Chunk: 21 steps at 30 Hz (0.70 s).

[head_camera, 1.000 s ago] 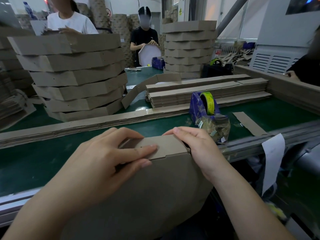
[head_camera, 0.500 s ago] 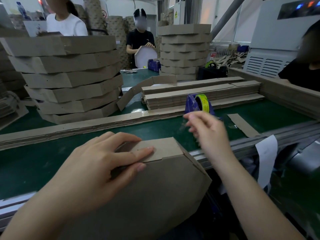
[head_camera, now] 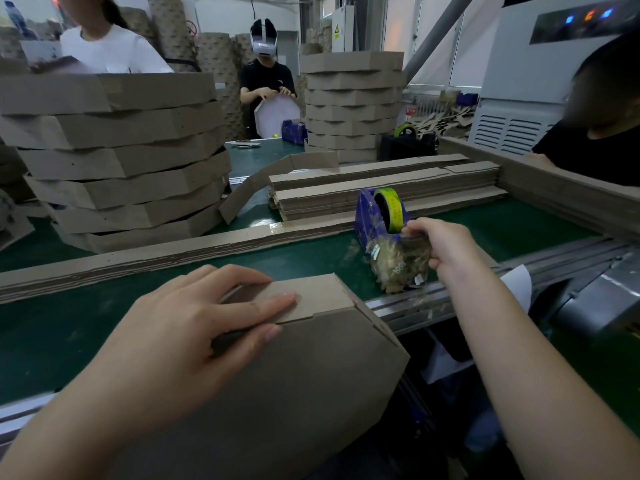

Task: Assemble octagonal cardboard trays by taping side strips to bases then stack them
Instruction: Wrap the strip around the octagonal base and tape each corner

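Note:
A half-built octagonal cardboard tray (head_camera: 304, 375) stands tilted on edge against the bench rail in front of me. My left hand (head_camera: 194, 327) holds its side strip (head_camera: 311, 296) against the base, fingers on top and thumb below. My right hand (head_camera: 440, 247) pinches the clear tape end at the blue tape dispenser (head_camera: 377, 216), which carries a yellow-green roll. Flat side strips (head_camera: 381, 192) lie piled behind the dispenser.
A tall stack of finished trays (head_camera: 117, 157) stands at the left, another stack (head_camera: 353, 102) further back. A long row of strips (head_camera: 138, 258) crosses the green belt (head_camera: 52, 327). Other people work at the far side and at the right.
My right hand left the tray's top corner, moved right and forward to the tape dispenser, and now pinches the tape. My left hand stays on the strip.

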Each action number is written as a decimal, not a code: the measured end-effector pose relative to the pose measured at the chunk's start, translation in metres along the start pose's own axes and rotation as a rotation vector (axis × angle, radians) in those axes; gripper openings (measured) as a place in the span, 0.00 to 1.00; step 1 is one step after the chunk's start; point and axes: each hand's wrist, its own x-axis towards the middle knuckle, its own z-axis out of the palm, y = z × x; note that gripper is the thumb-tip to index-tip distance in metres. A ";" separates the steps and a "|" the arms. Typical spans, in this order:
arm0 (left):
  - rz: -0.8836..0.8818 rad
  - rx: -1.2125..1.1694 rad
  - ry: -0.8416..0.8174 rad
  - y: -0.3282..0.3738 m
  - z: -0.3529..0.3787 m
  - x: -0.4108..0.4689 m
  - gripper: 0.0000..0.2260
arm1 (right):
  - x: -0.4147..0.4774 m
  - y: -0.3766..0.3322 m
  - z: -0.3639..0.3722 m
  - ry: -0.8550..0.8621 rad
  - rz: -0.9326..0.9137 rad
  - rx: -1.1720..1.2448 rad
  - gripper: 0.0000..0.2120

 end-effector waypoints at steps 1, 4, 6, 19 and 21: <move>-0.001 -0.005 0.005 0.000 0.000 0.000 0.17 | 0.000 -0.001 0.000 0.006 0.027 0.046 0.05; -0.001 -0.003 -0.001 -0.001 0.001 0.000 0.17 | -0.003 0.004 0.000 -0.030 0.072 0.198 0.04; -0.005 0.003 -0.012 -0.002 0.001 0.000 0.17 | -0.005 0.008 -0.001 -0.065 0.070 0.330 0.03; 0.003 -0.004 0.001 -0.002 0.003 0.005 0.16 | -0.029 0.053 -0.014 0.058 -0.368 0.053 0.12; -0.004 -0.012 0.008 -0.003 0.003 0.006 0.16 | -0.030 0.060 -0.020 0.179 -0.465 -0.255 0.16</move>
